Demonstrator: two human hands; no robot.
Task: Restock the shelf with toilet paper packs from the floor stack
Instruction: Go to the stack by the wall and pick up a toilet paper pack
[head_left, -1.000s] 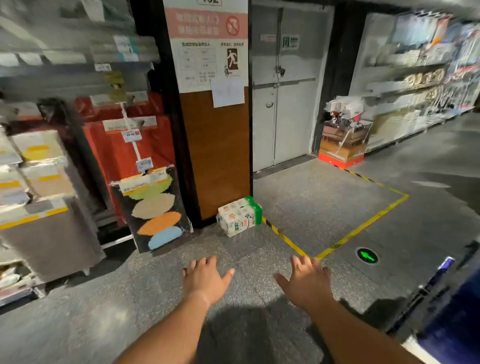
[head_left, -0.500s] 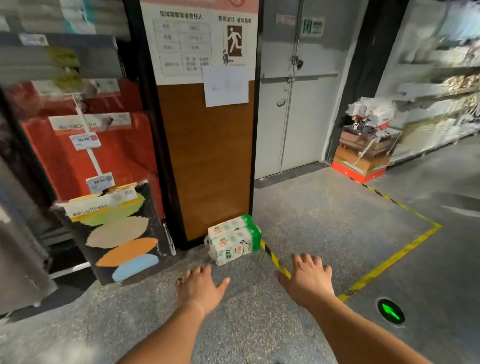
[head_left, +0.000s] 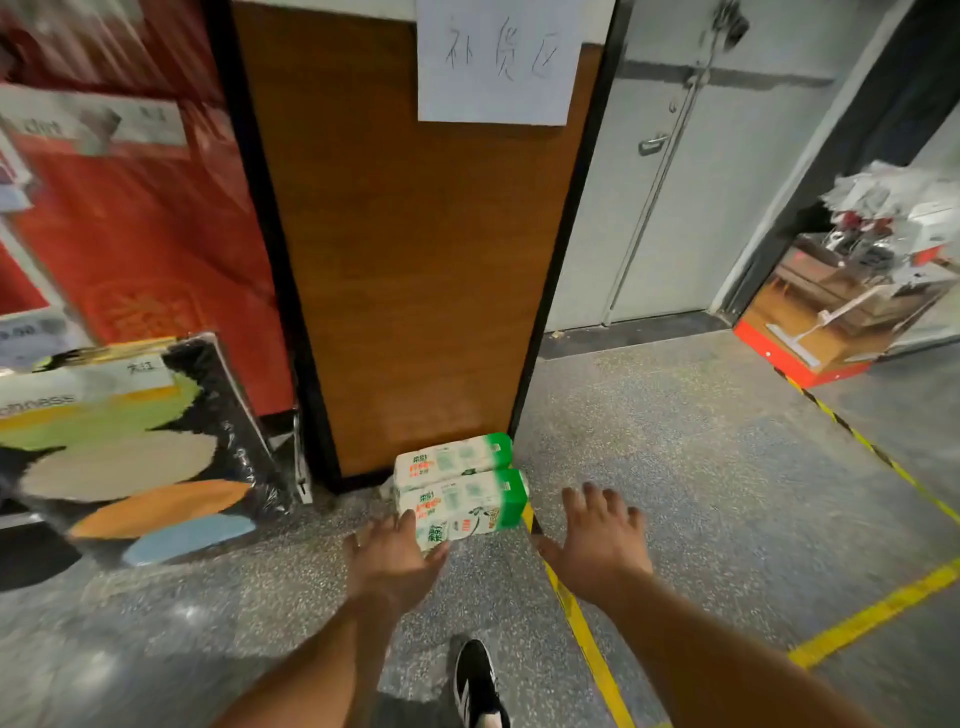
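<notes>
I've closed in on the floor stack (head_left: 460, 491) | left hand (head_left: 392, 564) now at its near corner, right hand (head_left: 600, 545) beside, fingers released | pickup next, I judge.

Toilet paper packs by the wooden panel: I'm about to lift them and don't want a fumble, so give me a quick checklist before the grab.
1. Packs in view, two stacked on the floor: ok.
2. Left hand at the lower pack's near left corner, fingers straight: ok; contact: cannot tell.
3. Right hand open but apart from the packs, over the striped tape: not ok, move it in to the green end.
4. Grip closed on the packs: not ok, neither hand holds anything.
5. Wrapping intact: cannot tell, too blurred.
6. Shoe clear of the packs: ok.
</notes>
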